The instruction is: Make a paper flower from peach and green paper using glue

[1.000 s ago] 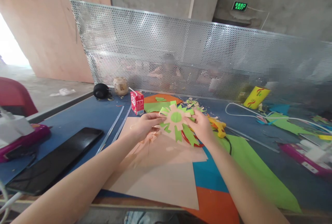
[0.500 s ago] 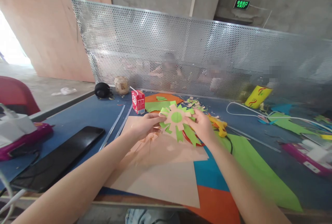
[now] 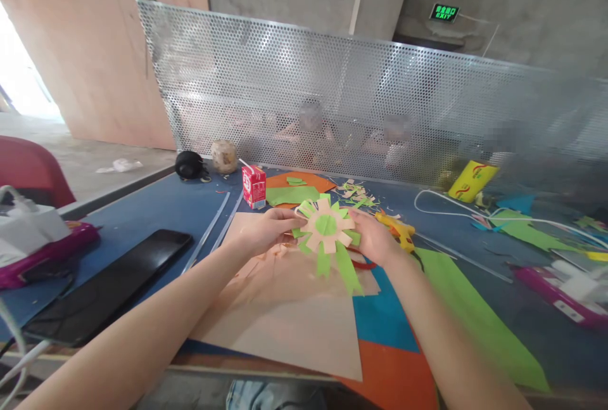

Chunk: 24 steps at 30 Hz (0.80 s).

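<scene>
Between my two hands is a paper flower [image 3: 327,225] with a round green centre, peach petals, green petals behind and green ribbon tails hanging down. My left hand [image 3: 268,230] pinches its left edge. On the other side my right hand [image 3: 374,236] is closed on the right edge, some of its fingers hidden behind the paper. Below the flower lie sheets of peach paper [image 3: 285,327], partly crumpled near my left hand. A yellow glue gun [image 3: 401,231] rests just beyond my right hand. Part of a red ring-shaped thing [image 3: 365,265] shows behind the green tails.
A red drink carton [image 3: 254,187] with a straw stands behind my left hand. A black phone [image 3: 111,283] lies at left, a green sheet [image 3: 475,315] at right. Paper scraps [image 3: 354,193] are scattered before the perforated metal screen [image 3: 285,80]. Purple power strips [image 3: 565,296] sit at both sides.
The paper flower has tilted and come slightly lower, and its peach petals and green tails show more fully. My right hand has shifted its hold along the flower's right edge.
</scene>
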{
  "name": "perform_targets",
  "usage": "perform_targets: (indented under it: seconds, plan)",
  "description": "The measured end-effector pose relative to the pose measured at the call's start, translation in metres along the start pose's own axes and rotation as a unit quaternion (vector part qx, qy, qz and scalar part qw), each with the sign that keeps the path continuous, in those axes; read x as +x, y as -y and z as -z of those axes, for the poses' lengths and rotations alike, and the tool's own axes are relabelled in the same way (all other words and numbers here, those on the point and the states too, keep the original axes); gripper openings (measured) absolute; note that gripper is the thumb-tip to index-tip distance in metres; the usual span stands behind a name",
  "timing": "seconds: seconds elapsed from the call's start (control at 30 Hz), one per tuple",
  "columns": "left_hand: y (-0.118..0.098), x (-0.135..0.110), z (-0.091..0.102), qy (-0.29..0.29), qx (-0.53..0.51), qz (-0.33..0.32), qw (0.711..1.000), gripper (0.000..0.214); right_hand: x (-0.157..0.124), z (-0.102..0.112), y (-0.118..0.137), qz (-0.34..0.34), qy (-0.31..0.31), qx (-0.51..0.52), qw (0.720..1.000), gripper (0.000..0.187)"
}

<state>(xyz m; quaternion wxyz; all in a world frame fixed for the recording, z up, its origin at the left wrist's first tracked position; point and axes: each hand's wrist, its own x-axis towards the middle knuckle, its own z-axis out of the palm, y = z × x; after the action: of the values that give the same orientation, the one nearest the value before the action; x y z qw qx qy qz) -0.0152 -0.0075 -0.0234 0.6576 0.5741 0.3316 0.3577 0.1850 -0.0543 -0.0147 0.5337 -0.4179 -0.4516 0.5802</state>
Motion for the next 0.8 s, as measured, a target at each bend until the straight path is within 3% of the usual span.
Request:
perform_targets:
  seconds: [0.17, 0.23, 0.33, 0.43, 0.5, 0.63, 0.8]
  plan:
    - [-0.001, -0.002, -0.001, 0.025, 0.049, -0.02, 0.998, 0.012, -0.001, 0.003, -0.001, -0.027, 0.001, 0.04, 0.999, 0.024]
    - [-0.002, -0.003, -0.002, 0.043, 0.066, -0.032, 0.996, 0.013, -0.004, 0.007, 0.004, -0.04, 0.045, 0.032, 0.998, 0.029]
    - [-0.004, -0.006, -0.005, 0.059, 0.117, -0.046, 0.99, 0.017, -0.008, 0.011, 0.015, -0.075, 0.159, -0.032, 0.984, 0.059]
    - [-0.004, -0.007, -0.006, 0.058, 0.177, -0.055, 0.981, 0.021, -0.012, 0.009, 0.019, -0.085, 0.165, -0.09, 0.978, 0.077]
    - [-0.003, -0.006, -0.006, 0.054, 0.2, -0.062, 0.976, 0.02, -0.012, 0.006, 0.017, -0.088, 0.141, -0.098, 0.981, 0.072]
    - [-0.001, -0.005, -0.006, 0.042, 0.225, -0.079, 0.97, 0.018, -0.009, -0.001, 0.002, -0.093, 0.123, -0.083, 0.985, 0.038]
    - [0.001, -0.004, -0.007, 0.048, 0.251, -0.098, 0.962, 0.017, 0.0, -0.004, -0.014, -0.081, 0.076, -0.136, 0.984, 0.03]
